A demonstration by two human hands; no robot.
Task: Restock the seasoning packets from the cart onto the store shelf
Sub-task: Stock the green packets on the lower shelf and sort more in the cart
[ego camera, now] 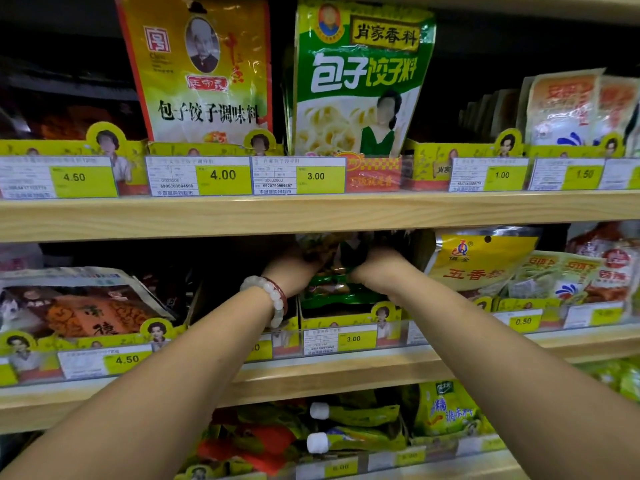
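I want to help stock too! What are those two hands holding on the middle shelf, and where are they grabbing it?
Both the left hand and right hand grip green seasoning packets by their upper ends, inside the shelf box.

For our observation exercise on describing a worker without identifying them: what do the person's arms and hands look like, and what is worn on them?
Both forearms are bare, with no sleeves in view. The left wrist carries two bracelets: a pale, milky white bead bracelet of round beads and a thin dark red bangle beside it. The right arm shows no jewellery or watch. Neither the left hand nor the right hand is gloved.

Upper shelf board caps the packet-crowded middle bay.
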